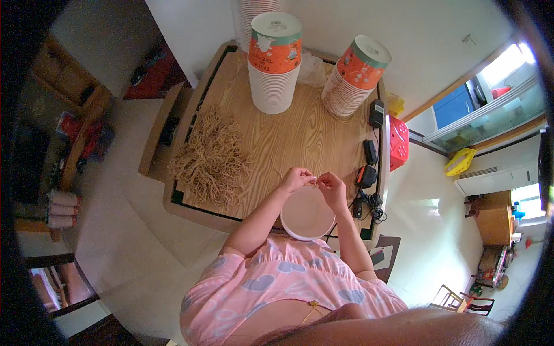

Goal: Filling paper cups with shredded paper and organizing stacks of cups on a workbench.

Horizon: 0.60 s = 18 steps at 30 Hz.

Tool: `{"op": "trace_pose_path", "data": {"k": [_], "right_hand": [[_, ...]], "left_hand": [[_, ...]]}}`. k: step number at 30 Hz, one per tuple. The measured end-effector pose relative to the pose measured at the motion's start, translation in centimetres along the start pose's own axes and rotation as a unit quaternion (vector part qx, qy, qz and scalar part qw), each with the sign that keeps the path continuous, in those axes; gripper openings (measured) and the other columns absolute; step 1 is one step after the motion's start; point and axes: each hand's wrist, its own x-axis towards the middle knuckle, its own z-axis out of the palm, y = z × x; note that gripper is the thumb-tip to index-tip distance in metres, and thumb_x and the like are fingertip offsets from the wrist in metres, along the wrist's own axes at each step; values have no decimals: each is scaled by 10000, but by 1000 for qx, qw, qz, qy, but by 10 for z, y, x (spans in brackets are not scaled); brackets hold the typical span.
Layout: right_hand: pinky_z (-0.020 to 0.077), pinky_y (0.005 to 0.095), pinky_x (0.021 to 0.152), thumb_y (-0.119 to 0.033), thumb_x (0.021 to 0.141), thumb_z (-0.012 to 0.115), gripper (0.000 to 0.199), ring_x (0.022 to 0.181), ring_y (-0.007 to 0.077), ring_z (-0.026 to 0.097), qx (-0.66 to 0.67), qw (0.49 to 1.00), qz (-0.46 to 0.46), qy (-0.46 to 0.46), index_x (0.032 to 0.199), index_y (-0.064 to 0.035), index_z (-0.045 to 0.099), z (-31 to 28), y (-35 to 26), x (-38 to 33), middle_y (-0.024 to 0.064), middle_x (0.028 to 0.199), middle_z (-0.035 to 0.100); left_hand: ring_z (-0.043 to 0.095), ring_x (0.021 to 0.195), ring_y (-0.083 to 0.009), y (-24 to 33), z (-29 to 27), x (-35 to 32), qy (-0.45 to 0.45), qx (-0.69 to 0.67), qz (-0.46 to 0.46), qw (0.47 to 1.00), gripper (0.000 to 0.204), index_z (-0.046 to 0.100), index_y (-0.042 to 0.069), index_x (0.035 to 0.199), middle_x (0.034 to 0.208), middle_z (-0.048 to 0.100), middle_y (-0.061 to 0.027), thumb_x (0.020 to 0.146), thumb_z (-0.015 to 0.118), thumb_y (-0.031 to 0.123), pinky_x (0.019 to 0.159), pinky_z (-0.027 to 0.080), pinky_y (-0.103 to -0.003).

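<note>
A white paper bucket [309, 213] sits at the table's near edge, against my body, its open mouth facing up. At its far rim my left hand [298, 179] and my right hand [333, 189] meet, fingertips pinched close together. A small bit of tan cord [314, 183] shows between them; its ends are hidden by the fingers. To the left of my left hand lies a loose heap of tan paper-like cords [213, 158], tangled and spread toward the table's left edge.
Two upside-down stacks of orange, green and white buckets, a left stack [274, 63] and a right stack [355, 75], stand toward the back of the wood-grain table [271, 138]. Black power adapters [369, 151] and cables line the right edge. A red plastic stool [398, 142] stands beyond.
</note>
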Motion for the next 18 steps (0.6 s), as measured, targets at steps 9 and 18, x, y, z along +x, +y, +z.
{"op": "trace_pose_path", "data": {"k": [9, 18], "right_hand": [[423, 190, 604, 35, 757, 574, 47, 668, 58, 517, 114, 992, 54, 2, 777, -8, 570, 5, 28, 1, 7, 718, 578], [422, 198, 612, -18, 789, 575, 22, 689, 63, 518, 153, 977, 143, 50, 805, -3, 579, 6, 30, 3, 18, 723, 580]], "left_hand": [[589, 669, -110, 0, -1, -2, -23, 63, -63, 996, 132, 663, 12, 806, 758, 648, -52, 750, 662, 132, 646, 473, -250], [572, 638, -100, 6, 3, -6, -3, 115, -20, 993, 153, 662, 23, 777, 727, 642, -38, 720, 685, 164, 615, 457, -247]]}}
